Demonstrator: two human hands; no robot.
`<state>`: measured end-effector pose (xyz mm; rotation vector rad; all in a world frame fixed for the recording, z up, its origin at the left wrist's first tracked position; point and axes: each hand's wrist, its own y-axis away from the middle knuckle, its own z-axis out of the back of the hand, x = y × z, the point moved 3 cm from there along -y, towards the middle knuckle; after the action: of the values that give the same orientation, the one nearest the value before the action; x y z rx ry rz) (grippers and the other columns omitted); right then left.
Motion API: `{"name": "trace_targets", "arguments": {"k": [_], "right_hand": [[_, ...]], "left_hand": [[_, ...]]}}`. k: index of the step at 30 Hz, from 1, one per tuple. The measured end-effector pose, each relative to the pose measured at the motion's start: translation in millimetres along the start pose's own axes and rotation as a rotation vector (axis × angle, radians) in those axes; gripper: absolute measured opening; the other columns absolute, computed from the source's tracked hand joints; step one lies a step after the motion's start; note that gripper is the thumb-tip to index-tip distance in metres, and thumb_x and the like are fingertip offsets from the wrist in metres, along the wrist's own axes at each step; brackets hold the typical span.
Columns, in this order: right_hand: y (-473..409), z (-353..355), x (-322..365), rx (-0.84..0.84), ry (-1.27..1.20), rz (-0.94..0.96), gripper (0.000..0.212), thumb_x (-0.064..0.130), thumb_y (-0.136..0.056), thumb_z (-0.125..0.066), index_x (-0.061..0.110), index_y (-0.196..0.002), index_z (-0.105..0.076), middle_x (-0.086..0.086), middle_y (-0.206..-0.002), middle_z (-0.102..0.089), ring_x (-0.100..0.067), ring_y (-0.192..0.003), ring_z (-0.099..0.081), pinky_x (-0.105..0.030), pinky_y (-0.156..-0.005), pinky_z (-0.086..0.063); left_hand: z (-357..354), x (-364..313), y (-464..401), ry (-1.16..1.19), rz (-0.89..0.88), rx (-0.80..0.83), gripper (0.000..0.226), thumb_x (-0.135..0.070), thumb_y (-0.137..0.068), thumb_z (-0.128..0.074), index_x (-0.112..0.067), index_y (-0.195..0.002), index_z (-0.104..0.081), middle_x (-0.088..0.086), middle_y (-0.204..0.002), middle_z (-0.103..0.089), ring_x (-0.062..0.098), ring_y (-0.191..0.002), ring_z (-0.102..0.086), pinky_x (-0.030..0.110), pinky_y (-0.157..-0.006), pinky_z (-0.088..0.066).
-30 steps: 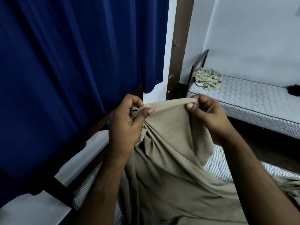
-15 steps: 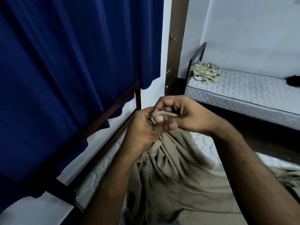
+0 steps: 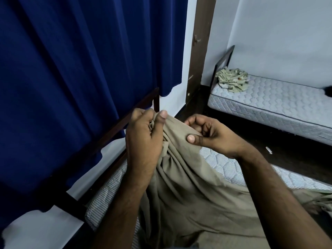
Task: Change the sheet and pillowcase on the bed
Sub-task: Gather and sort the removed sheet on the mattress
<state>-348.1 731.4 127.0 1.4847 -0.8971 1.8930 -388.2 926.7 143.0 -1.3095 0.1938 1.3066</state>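
A tan sheet [image 3: 188,191] lies bunched over the near bed's quilted, striped-edge mattress [image 3: 221,164], which is partly bare. My left hand [image 3: 143,141] grips a gathered corner of the sheet, lifted above the mattress near the dark headboard rail. My right hand [image 3: 210,135] pinches the sheet's edge a little to the right, thumb on top. The fabric hangs in folds between and below both hands.
A dark blue curtain [image 3: 71,78] hangs along the left. A dark wooden bed frame [image 3: 136,112] runs beside it, and a brown post [image 3: 199,51] stands behind. Across a dark floor strip, a second bare mattress [image 3: 280,103] holds a crumpled patterned cloth [image 3: 233,81].
My hands came together half a second ago on the sheet's corner. They have since drawn apart, the right hand sliding along the sheet's edge to the right.
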Motion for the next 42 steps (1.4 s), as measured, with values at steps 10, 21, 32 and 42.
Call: {"name": "trace_targets", "arguments": {"k": [10,21,32,42], "right_hand": [[-9,39,-30,-0.654,0.448,-0.044,0.030,0.037,-0.090,-0.074,0.018,-0.071,-0.061,0.010,-0.055,-0.053,-0.004,-0.052,-0.045,-0.027,-0.053,-0.037],[-5,-22,30,-0.178,-0.214,0.268,0.017,0.009,-0.089,-0.056,0.014,-0.082,-0.070,0.002,-0.076,-0.069,-0.006,-0.070,-0.061,-0.018,-0.070,-0.049],[-11,-43,0,-0.291,0.401,0.117,0.051,0.029,-0.089,-0.075,0.019,-0.135,-0.056,0.008,-0.120,-0.070,-0.003,-0.114,-0.063,-0.031,-0.101,-0.050],[0,-11,8,-0.646,-0.316,0.186,0.020,0.015,-0.101,-0.057,0.008,-0.116,-0.067,-0.016,-0.107,-0.074,-0.025,-0.098,-0.071,-0.036,-0.086,-0.056]], "left_hand": [[-13,-11,9,0.765,0.413,0.320,0.028,-0.039,-0.096,-0.061,-0.022,-0.074,-0.059,-0.006,-0.072,-0.052,0.011,-0.071,-0.046,0.032,-0.071,-0.040],[-27,-19,13,0.828,0.477,0.356,0.055,-0.072,-0.072,-0.074,-0.019,-0.085,-0.063,0.011,-0.086,-0.055,0.027,-0.084,-0.051,0.050,-0.081,-0.046],[-54,7,-33,0.771,0.554,-0.125,0.033,-0.042,-0.101,-0.056,-0.014,-0.084,-0.057,-0.005,-0.073,-0.061,0.009,-0.067,-0.058,0.028,-0.070,-0.052],[-59,-8,5,0.871,0.466,0.522,0.024,-0.007,-0.098,-0.061,0.000,-0.121,-0.065,0.019,-0.115,-0.072,0.037,-0.113,-0.067,0.047,-0.103,-0.052]]}}
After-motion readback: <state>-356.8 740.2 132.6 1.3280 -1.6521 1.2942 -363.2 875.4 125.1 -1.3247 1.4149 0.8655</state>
